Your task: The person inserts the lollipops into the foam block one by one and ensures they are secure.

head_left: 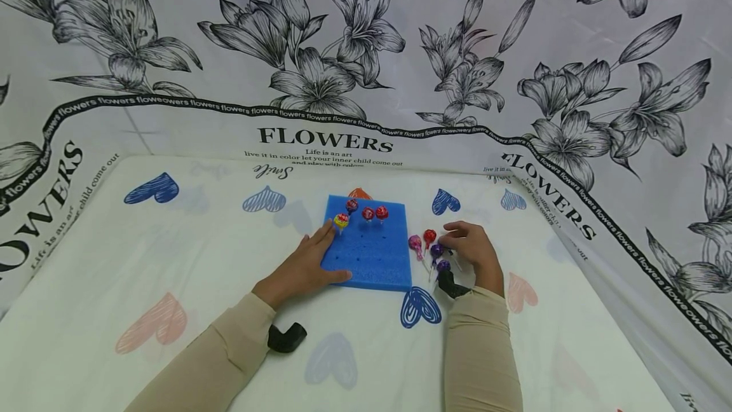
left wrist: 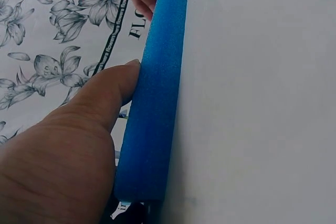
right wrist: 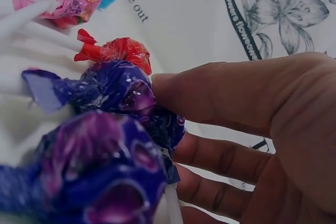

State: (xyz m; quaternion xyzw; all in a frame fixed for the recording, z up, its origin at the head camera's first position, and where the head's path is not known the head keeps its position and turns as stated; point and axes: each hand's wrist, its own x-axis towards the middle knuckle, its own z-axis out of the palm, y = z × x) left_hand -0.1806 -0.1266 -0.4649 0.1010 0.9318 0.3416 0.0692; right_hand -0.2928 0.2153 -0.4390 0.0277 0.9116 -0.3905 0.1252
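Note:
A blue foam block (head_left: 374, 266) lies on the table with several wrapped lollipops standing in its far part, among them a yellow-and-red one (head_left: 341, 220) and a red one (head_left: 382, 212). My left hand (head_left: 305, 270) rests along the block's left side, fingers straight and thumb on its near edge; in the left wrist view the thumb (left wrist: 113, 85) touches the foam. Right of the block lie a pink lollipop (head_left: 415, 243), a red lollipop (head_left: 429, 236) and purple lollipops (right wrist: 118, 85). My right hand (head_left: 473, 248) reaches over these, its thumb against a purple wrapper and its fingers spread apart.
Small holes dot the foam's bare middle. A white cloth with printed hearts (head_left: 154, 323) covers the table, and a flower-printed curtain (head_left: 320, 138) hangs behind it. Black straps (head_left: 288, 337) sit at both wrists beside beige sleeves (head_left: 483, 348).

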